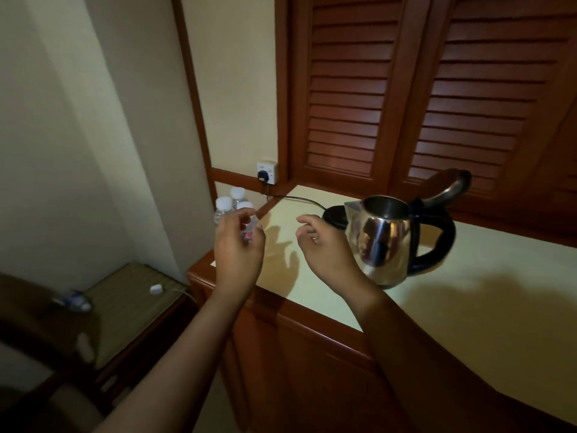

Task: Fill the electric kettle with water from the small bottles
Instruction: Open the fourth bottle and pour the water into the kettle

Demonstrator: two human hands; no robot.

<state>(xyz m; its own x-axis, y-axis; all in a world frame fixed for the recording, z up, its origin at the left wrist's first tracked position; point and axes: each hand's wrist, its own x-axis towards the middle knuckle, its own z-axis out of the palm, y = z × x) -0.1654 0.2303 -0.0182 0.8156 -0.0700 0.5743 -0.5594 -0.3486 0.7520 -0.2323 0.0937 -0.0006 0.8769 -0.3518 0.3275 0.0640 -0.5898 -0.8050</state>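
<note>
Just left of the kettle (pixel 387 239), lid up, the right hand (pixel 324 245) hovers loosely curled and empty; further left, the left hand (pixel 239 245) reaches the bottles (pixel 232 203), grip unclear.

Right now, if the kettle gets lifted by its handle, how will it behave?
The kettle is probably light: lid open, and what shows of the inside looks dry. Its steel body is rigid and probably slick, so the black handle is the safer grip. It stands off its base, so the cord shouldn't tug it.
</note>
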